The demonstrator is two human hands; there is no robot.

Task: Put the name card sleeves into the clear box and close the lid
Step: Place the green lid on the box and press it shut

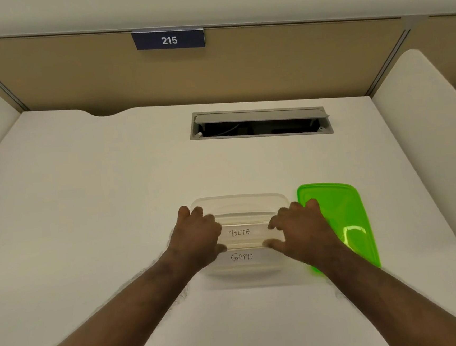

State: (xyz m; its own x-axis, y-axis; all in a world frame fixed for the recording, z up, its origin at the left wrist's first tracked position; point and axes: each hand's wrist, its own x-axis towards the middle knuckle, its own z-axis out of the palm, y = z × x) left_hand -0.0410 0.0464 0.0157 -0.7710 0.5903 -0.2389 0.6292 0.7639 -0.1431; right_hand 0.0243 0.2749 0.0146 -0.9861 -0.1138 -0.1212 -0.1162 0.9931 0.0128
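Sleeves: clear "BETA" name card sleeve going into clear plastic box
Hands: my left hand and right hand pinch its ends
Next: seat it, then fit green plastic lid

At the top centre of the frame a dark blue plate on the partition reads "215", while low at centre, between my hands, one name card sleeve reads "BETA" and the sleeve just below it reads "GAMA", both handwritten.
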